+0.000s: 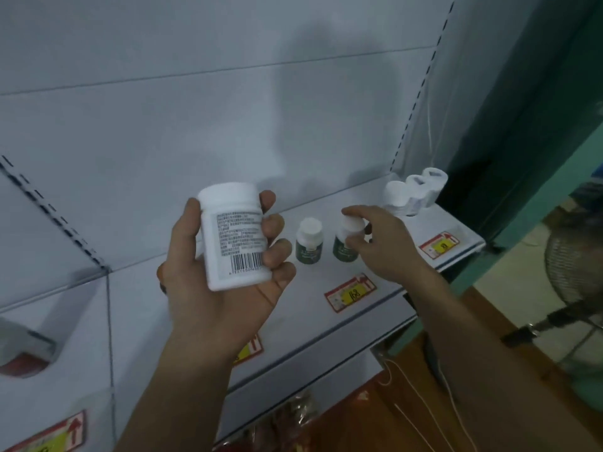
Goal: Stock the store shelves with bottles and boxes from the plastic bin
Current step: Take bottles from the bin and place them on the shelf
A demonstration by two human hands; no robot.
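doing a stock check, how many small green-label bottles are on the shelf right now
2. One green-label bottle stands free on the shelf, just right of the left hand. The other stands beside it, gripped at its cap by the right hand. None seem hidden.

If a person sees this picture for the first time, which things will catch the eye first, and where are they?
First the large white bottle, held up in the middle of the view by the left hand, barcode toward the camera. To its right, the right hand grips the white cap of a small green-labelled bottle standing on the white shelf, beside a matching bottle. Further back right, three white bottles stand in a row.
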